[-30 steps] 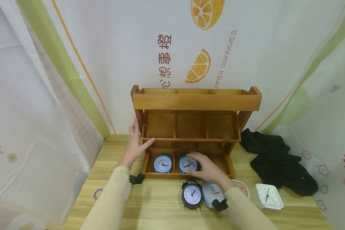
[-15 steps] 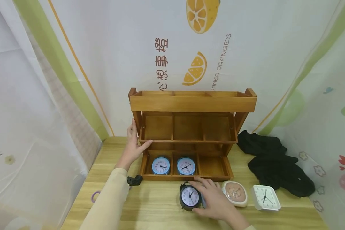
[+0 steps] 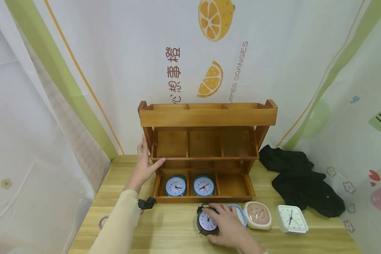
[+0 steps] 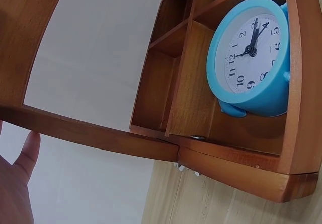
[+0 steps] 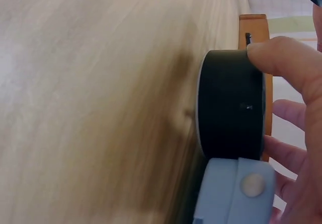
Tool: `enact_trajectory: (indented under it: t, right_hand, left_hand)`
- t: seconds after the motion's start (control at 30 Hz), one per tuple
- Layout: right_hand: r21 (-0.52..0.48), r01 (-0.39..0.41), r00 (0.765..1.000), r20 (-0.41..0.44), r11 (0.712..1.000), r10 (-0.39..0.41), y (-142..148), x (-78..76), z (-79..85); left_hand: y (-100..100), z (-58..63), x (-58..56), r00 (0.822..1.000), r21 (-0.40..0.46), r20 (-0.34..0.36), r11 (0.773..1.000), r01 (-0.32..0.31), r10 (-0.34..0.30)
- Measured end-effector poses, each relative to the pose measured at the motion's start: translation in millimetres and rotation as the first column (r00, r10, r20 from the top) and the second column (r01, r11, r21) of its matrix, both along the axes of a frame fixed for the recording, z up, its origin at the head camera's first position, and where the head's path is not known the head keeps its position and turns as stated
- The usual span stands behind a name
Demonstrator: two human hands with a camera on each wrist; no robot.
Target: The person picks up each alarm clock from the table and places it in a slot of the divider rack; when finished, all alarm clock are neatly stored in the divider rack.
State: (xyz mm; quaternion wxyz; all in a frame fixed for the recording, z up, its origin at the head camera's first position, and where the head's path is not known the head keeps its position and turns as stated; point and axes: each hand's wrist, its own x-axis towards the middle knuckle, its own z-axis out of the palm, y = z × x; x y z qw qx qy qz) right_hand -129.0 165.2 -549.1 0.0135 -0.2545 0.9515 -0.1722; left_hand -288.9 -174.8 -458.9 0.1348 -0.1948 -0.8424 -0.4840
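Observation:
A black twin-bell alarm clock point(image 3: 206, 223) stands on the wooden table, and my right hand point(image 3: 227, 225) grips its right side. In the right wrist view, the thumb touches the dark casing point(image 5: 229, 103), while the other fingers lie partly hidden behind it. My left hand point(image 3: 143, 169) rests with straight fingers against the left side of a brown three-tier wooden shelf point(image 3: 206, 118). Two blue alarm clocks stand in its bottom tier: one in the left compartment point(image 3: 176, 186), another in the middle compartment point(image 3: 204, 186). In the left wrist view, a blue clock point(image 4: 251, 53) leans back in its compartment.
Right of the black clock lie a light-blue clock point(image 3: 241, 216), partly hidden by my hand, a cream clock with a beige face point(image 3: 257, 215) and a white square clock point(image 3: 292, 218). Black cloth point(image 3: 304, 183) lies at right. A purple ring point(image 3: 102, 223) sits at left.
My right hand has left the blue clock in the middle compartment, come down toward the table's front and taken hold of the black clock. The left hand stays at the shelf.

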Motion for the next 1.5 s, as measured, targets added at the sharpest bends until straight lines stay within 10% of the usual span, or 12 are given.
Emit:
enact_trajectory:
  t: [0.4, 0.83, 1.3, 1.5]
  right_hand:
    - [-0.015, 0.027, 0.999, -0.03, 1.0, -0.028, -3.5, -0.6, -11.6]
    - [-0.302, 0.014, 0.999, -0.03, 0.953, -0.025, 4.6, 3.4, 18.1]
    - [-0.428, 0.13, 0.984, -0.058, 0.895, -0.171, 75.5, -55.1, 37.1]
    - [-0.383, 0.139, 0.982, -0.064, 0.913, -0.176, 91.6, -79.5, 31.8]
  left_hand:
    - [-0.6, -3.9, 0.0, 1.0, -0.005, 0.011, 1.0, -0.004, 0.004]
    - [-0.5, -2.0, -1.5, 1.0, 0.0, 0.028, 1.0, -0.006, 0.006]
    - [-0.9, -5.2, -3.9, 1.0, 0.014, 0.001, 1.0, 0.013, -0.013]
    - [-0.4, -5.1, -5.0, 1.0, 0.01, -0.004, 1.0, 0.007, -0.007]
